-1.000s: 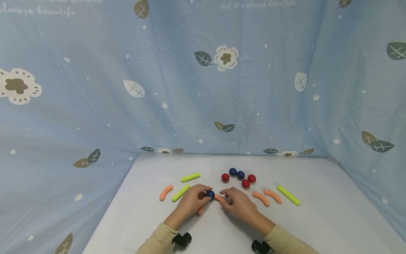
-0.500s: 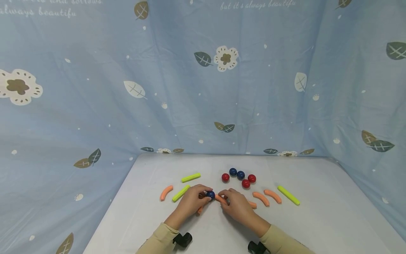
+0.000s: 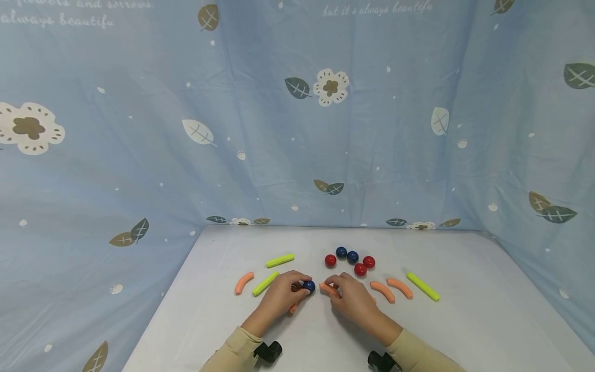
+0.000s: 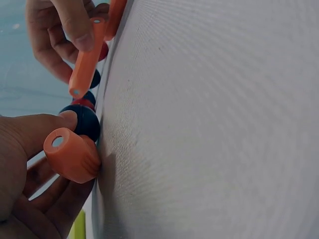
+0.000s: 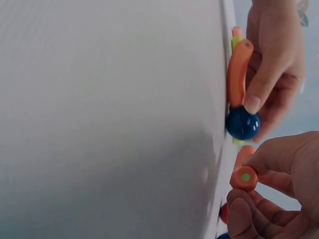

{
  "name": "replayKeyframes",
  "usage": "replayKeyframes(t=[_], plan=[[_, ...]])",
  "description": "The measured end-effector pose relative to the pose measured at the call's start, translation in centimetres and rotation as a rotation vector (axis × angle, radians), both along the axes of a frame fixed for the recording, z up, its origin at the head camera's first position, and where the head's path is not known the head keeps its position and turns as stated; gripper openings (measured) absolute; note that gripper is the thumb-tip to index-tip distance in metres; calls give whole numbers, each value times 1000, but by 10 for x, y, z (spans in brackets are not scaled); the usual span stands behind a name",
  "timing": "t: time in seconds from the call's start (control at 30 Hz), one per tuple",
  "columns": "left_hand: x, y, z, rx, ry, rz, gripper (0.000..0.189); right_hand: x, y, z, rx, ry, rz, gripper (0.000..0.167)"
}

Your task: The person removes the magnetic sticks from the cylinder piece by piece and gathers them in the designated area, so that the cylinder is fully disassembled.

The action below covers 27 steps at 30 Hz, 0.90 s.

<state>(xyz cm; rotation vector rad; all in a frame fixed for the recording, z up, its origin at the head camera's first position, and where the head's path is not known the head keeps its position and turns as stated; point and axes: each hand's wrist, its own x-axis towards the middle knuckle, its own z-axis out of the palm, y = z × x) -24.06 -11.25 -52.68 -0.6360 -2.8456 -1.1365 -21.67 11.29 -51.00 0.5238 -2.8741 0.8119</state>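
Note:
In the head view my left hand (image 3: 280,292) holds a blue ball (image 3: 309,287) by thumb and fingers at the middle of the table. A curved orange stick (image 5: 239,74) meets that ball's near side; its lower end shows under the left palm. My right hand (image 3: 353,298) pinches a second curved orange stick (image 3: 328,290) between thumb and fingers. This stick points at the ball, with a small gap between them in the head view. In the left wrist view it is seen lengthwise, with a small pale spot in each end (image 4: 87,57).
Red balls (image 3: 360,269) and blue balls (image 3: 341,252) lie behind the hands. Orange sticks (image 3: 400,288) and a yellow-green stick (image 3: 423,286) are at right. Yellow-green sticks (image 3: 280,260) and an orange stick (image 3: 244,283) lie at left on the white table (image 3: 474,320).
My right hand first takes hold of the orange stick beside the ball, then shifts slightly right with it, opening a gap. The left hand and blue ball stay in place.

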Motion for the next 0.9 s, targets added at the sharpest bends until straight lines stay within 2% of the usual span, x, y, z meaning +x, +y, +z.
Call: replayKeyframes(t=[0.2,0.53,0.77,0.9], plan=[[0,-1,-1,6,-1,3,30,3,11,1,17,-12,-29,24],[2,0,2,5,-22,6,30,21,35,6,28,-64,-80,23],[3,0,3,14,-20,2,30,33,53,5,75,11,-91,15],[3,-1,3,16,-16,-1,30,38,59,4,86,-7,-104,15]])
